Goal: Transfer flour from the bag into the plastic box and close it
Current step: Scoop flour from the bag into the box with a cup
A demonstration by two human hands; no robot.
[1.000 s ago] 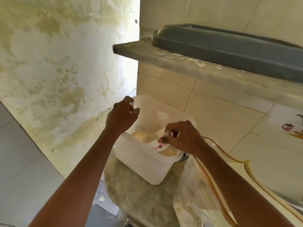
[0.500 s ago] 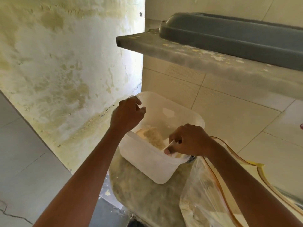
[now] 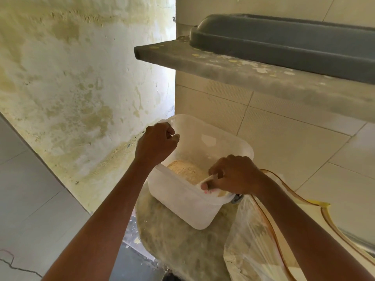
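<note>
Translucent plastic box [image 3: 188, 207] sits open, no lid on it, on a mottled stone counter [image 3: 178, 240], tilted slightly toward the viewer. Pale tan flour [image 3: 185, 171] is heaped inside against the near wall.

Left hand [image 3: 155, 141], at 10 o'clock from the box's centre, has its fingers curled over the box's left rim, gripping it.

Right hand [image 3: 236, 175], at 3 o'clock over the box's near-right corner, pinches a small white scoop [image 3: 209, 182]. The scoop's body is mostly hidden by the fingers; its tip reaches down to the flour.

Clear plastic bag [image 3: 253, 246] stands just beside the box at 5 o'clock, under the right forearm, with flour dust clinging to its inner sides.

Amber-edged yellowish sheet [image 3: 316, 205] lies behind the bag at 4 o'clock.

Grey stone shelf [image 3: 223, 67] juts out at 12 o'clock, carrying a dark grey tub [image 3: 284, 43]. Beige wall tiles [image 3: 284, 142] lie behind; stained plaster wall [image 3: 81, 78] at 9 o'clock.
</note>
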